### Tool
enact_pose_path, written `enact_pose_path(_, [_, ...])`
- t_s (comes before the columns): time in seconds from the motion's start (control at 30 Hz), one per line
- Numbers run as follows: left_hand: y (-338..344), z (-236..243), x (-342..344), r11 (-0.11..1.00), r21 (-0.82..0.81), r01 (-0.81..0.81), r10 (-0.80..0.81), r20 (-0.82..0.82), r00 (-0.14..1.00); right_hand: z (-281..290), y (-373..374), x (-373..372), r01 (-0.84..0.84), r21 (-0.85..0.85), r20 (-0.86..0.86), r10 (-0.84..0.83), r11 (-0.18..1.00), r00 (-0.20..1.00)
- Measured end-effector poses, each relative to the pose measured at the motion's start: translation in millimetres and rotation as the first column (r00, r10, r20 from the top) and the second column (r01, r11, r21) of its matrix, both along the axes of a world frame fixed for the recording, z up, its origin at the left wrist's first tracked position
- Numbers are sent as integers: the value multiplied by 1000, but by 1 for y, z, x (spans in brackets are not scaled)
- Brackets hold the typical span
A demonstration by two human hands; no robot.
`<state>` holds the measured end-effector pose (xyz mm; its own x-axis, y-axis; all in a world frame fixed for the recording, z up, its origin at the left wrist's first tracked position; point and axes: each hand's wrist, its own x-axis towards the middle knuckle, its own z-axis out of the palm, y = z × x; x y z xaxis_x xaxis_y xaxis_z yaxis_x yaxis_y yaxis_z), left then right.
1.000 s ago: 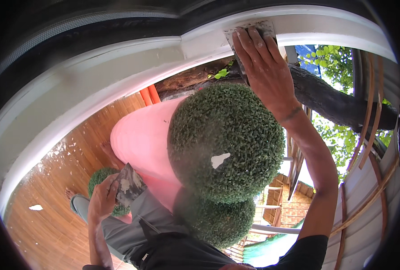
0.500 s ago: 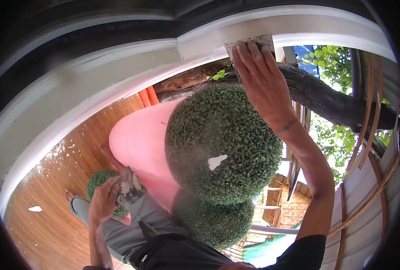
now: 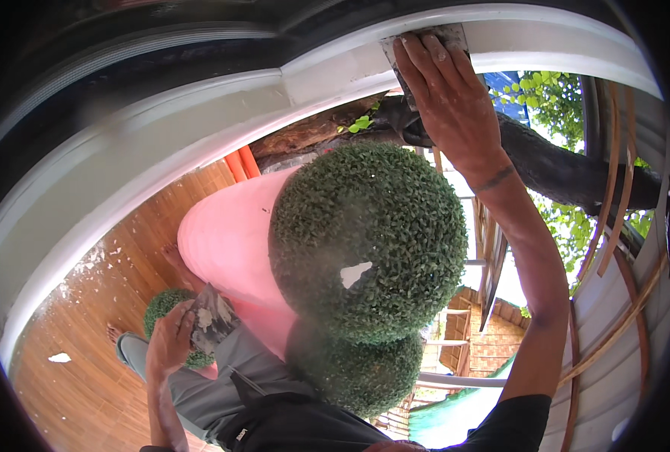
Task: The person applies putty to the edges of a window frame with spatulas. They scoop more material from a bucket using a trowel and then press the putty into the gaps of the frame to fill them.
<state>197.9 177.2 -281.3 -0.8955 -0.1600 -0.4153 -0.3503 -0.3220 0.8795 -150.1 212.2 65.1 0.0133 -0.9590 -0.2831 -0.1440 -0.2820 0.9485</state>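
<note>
"Fingers of the right hand [image 3: 459,124] are stretched nearly straight, gripping that flat scraper, right?"

"Yes, they lie across the face of the right-hand scraper [image 3: 455,34]; the thumb I can't see. On the left hand [image 3: 170,335] they're curled round the near end of the left-hand scraper [image 3: 212,320]."

"So two hands, two scrapers. Which way do they point?"

"The right-hand one points up past the fingertips, away from the person. Its broad edge lies against the pale beam [image 3: 342,66] and runs side to side, much as the beam does. The left-hand one juts out to the right of its fingers, slanted, with pale smears on its face. Its full long axis I can't tell, since the fingers cover one end."

"And round about the fingers?"

"Three leafy balls: a big ball [image 3: 380,203] below the right fingers, a second ball [image 3: 357,373] partly hidden by it, and a small ball [image 3: 161,305] just past the left fingers. One white flake [image 3: 355,274] sits on the big one. One large pink pot [image 3: 229,226] shows between the two sets of fingers."

"Floor?"

"Wooden floor [image 3: 86,399], with one larger white chip [image 3: 60,358] left of the left fingers, and flecks [image 3: 97,260] too many to count."
</note>
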Motion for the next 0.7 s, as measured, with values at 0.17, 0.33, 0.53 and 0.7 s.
enact_pose_path(0.17, [-1, 1, 0, 1000, 18, 3, -4, 11, 1000, -15, 36, 18, 152, -1, 90, -152, 988, 984])
enact_pose_path(0.33, [-3, -9, 4, 999, 42, -12, 11, 27, 1000, -31, 60, 10, 112, -168, 127, -91, 979, 988])
enact_pose_path(0.53, [-4, -15, 5, 999, 47, 22, -24, 42, 999, -47, 38, -25, -87, -295, 141, 133, 952, 981])
enact_pose_path(0.7, [1, -25, -2, 1000, 9, 19, -20, 56, 998, -52, 52, -38, -42, -225, 11, 45, 973, 999])
